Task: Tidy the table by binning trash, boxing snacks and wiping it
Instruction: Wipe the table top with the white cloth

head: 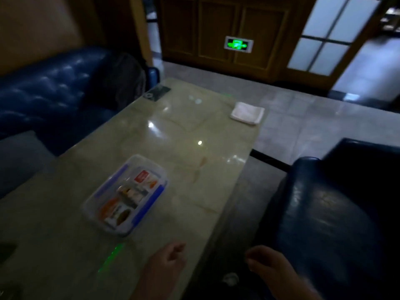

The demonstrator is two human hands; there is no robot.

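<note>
A clear plastic box [104, 204] with blue clips lies on the glossy marble table [184, 131], with several snack packets [132, 193] inside it. A folded white cloth [247, 113] rests at the table's far right edge. My left hand [167, 262] hovers over the table's near edge, fingers loosely curled, holding nothing. My right hand [268, 265] hangs past the table's right side, over the gap by the sofa, also with nothing in it. Below, between the hands, lies a small pale crumpled object [231, 278] in the dark; I cannot tell what it is.
A blue leather sofa [54, 89] runs along the table's left side and a dark armchair [337, 204] stands at the right. A small dark flat object [157, 93] lies at the table's far left corner. Tiled floor [303, 122] and a wooden cabinet [216, 29] lie beyond.
</note>
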